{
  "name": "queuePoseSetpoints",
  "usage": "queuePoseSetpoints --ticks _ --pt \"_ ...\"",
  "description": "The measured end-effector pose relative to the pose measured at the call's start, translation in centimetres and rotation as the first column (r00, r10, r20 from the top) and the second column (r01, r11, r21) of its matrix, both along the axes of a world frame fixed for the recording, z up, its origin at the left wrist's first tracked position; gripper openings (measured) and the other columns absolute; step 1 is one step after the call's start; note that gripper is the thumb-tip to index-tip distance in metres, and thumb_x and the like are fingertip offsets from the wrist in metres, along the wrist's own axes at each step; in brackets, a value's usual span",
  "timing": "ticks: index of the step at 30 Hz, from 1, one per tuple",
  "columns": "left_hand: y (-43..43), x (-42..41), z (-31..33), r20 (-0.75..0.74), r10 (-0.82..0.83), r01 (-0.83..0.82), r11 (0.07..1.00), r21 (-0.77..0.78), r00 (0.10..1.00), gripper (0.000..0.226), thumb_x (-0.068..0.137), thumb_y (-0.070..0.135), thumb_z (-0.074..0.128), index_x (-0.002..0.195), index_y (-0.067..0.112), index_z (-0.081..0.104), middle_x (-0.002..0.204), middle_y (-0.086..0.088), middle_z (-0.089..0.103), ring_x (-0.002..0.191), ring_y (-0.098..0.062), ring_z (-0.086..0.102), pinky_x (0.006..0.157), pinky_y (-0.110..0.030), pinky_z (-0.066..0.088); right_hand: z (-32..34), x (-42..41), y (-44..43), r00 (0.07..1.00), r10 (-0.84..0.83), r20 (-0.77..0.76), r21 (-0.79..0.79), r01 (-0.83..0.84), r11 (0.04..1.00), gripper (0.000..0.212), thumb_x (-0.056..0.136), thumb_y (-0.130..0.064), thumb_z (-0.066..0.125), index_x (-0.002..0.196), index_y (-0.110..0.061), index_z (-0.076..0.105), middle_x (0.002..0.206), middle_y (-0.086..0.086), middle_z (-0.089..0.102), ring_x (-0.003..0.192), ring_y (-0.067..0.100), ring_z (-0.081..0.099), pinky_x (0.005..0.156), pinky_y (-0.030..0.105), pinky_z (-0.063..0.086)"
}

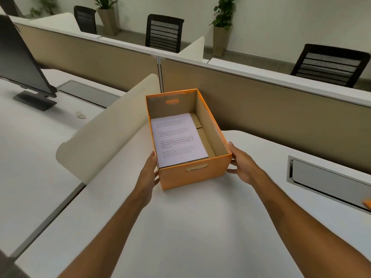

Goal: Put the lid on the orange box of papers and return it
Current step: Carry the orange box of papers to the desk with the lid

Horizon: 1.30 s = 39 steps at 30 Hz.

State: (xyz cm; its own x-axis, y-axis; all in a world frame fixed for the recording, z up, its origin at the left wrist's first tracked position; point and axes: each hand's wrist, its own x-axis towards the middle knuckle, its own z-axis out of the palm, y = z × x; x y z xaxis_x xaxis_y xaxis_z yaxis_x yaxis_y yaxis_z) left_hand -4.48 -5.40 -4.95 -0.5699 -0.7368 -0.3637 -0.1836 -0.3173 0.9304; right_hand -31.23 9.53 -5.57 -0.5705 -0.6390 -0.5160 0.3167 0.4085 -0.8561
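Note:
An orange box (pixel 195 176) stands open on the white desk (pixel 180 227), near the back partition. A stack of printed papers (pixel 177 138) lies flat inside it, against the left wall. My left hand (pixel 147 175) presses on the box's left side near the front corner. On the opposite side, my right hand (pixel 243 164) holds the right front corner. At the frame's right edge a small orange corner (pixel 367 204) shows, possibly the lid; most of it is out of view.
A curved cream divider (pixel 104 133) rises left of the box. The beige partition (pixel 271 109) runs behind it. A monitor (pixel 22 63) stands on the left desk. A grey cable tray (pixel 329 179) is set in the desk at right. Black chairs stand beyond.

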Motion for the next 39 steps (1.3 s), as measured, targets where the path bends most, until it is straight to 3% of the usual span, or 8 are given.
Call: queuePoseSetpoints --ticks 3,8,16,21,24,27,32,39 --pt "0.0 0.2 0.0 0.010 -0.008 0.009 1.000 -0.024 1.000 0.056 0.085 0.076 0.040 0.139 0.060 0.038 0.144 0.016 0.051 0.129 -0.019 0.052 0.106 -0.047 0.043 -0.2 -0.2 0.1 1.000 0.021 0.013 -0.037 -0.021 0.999 0.029 0.093 -0.061 0.046 0.108 -0.041 0.061 0.115 -0.006 0.066 0.111 0.021 0.060 0.076 0.045 0.052" --pt "0.4 1.0 0.1 0.023 0.024 -0.023 0.997 -0.070 0.999 0.046 0.094 0.063 0.039 0.139 0.056 0.042 0.139 0.015 0.058 0.123 -0.016 0.058 0.097 -0.041 0.050 0.3 0.5 1.2 0.999 0.044 -0.022 -0.060 -0.045 0.997 0.023 0.092 -0.059 0.049 0.092 -0.051 0.071 0.101 -0.013 0.073 0.105 0.021 0.064 0.065 0.039 0.055" --pt "4.7 1.5 2.7 0.016 -0.037 0.038 0.992 -0.116 0.999 0.041 0.096 0.056 0.044 0.136 0.053 0.049 0.129 0.020 0.064 0.115 -0.016 0.064 0.077 -0.029 0.055 2.4 1.8 7.9 0.997 -0.027 -0.067 -0.118 0.019 0.993 0.029 0.092 -0.057 0.051 0.107 -0.039 0.068 0.108 -0.006 0.070 0.105 0.024 0.064 0.071 0.046 0.057" --pt "9.3 1.7 5.2 0.013 -0.078 0.079 0.989 -0.129 0.997 0.022 0.093 0.055 0.050 0.111 0.063 0.060 0.113 0.024 0.071 0.103 -0.016 0.070 0.071 -0.028 0.057 4.6 2.6 14.7 0.992 -0.059 -0.115 -0.153 0.041 0.987 0.028 0.087 -0.057 0.060 0.105 -0.038 0.071 0.102 -0.003 0.073 0.101 0.029 0.067 0.067 0.049 0.061" --pt "12.4 2.1 6.4 -0.005 -0.124 0.123 0.984 -0.129 0.992 0.041 0.090 0.057 0.055 0.130 0.046 0.057 0.129 0.010 0.066 0.112 -0.028 0.065 0.086 -0.046 0.057 5.8 3.3 19.5 0.989 -0.065 -0.136 -0.172 0.041 0.984 0.033 0.081 -0.057 0.067 0.108 -0.037 0.071 0.103 -0.002 0.074 0.099 0.032 0.069 0.066 0.052 0.061" --pt "15.9 2.6 7.1 -0.003 -0.160 0.158 0.978 -0.134 0.987 0.062 0.082 0.061 0.059 0.139 0.037 0.053 0.132 0.006 0.064 0.113 -0.030 0.064 0.093 -0.053 0.054 6.5 4.2 24.2 0.986 -0.079 -0.143 -0.176 0.053 0.983 0.045 0.078 -0.057 0.071 0.117 -0.035 0.067 0.109 -0.001 0.073 0.100 0.033 0.070 0.069 0.055 0.061" --pt "20.9 3.3 7.3 0.003 -0.225 0.223 0.965 -0.135 0.974 0.066 0.079 0.060 0.061 0.139 0.036 0.053 0.129 0.009 0.065 0.112 -0.026 0.064 0.088 -0.050 0.056 7.1 5.9 30.8 0.985 -0.121 -0.123 -0.163 0.100 0.981 0.040 0.080 -0.050 0.072 0.119 -0.044 0.064 0.117 -0.001 0.070 0.103 0.033 0.067 0.076 0.059 0.059" --pt "25.6 3.9 7.1 0.019 -0.344 0.343 0.929 -0.142 0.939 0.051 0.085 0.057 0.058 0.134 0.040 0.054 0.121 0.018 0.066 0.107 -0.021 0.066 0.076 -0.038 0.059 7.1 9.4 38.0 0.967 -0.227 -0.118 -0.160 0.207 0.965 0.038 0.084 -0.051 0.068 0.121 -0.045 0.062 0.118 -0.004 0.068 0.103 0.030 0.066 0.069 0.051 0.061"
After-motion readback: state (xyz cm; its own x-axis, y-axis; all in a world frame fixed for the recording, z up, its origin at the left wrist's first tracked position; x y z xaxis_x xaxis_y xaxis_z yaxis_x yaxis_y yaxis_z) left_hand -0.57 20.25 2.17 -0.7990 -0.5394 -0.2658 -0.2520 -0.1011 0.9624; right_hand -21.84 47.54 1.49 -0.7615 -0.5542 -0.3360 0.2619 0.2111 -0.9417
